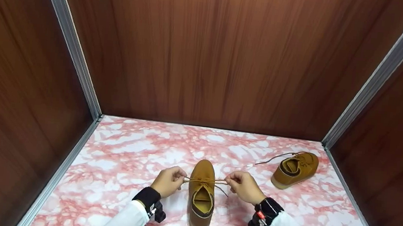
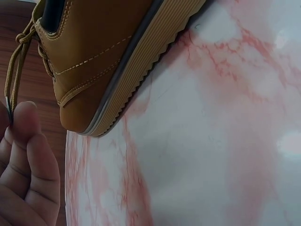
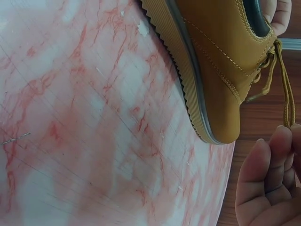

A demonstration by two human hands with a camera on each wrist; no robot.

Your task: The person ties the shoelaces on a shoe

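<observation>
The left hand (image 1: 170, 181) pinches a doubled strand of tan shoelace (image 2: 12, 77) between thumb and fingertips, with a lace tip caught beside it, and the right hand (image 1: 246, 187) pinches a matching loop (image 3: 288, 89) on the other side; both grips are closed down to the lace. Between them the tan lace-up shoe (image 1: 203, 167) stands upright on the marbled tabletop (image 1: 127, 146), toe pointing away from the person, one loose lace end (image 1: 222, 191) trailing right. The step looks like drawing a bow snug; the next move seems to call for an even outward pull without letting either loop slip through. Well apart at right sits the matching shoe (image 1: 302, 170), its lace (image 1: 273, 158) trailing untied.
</observation>
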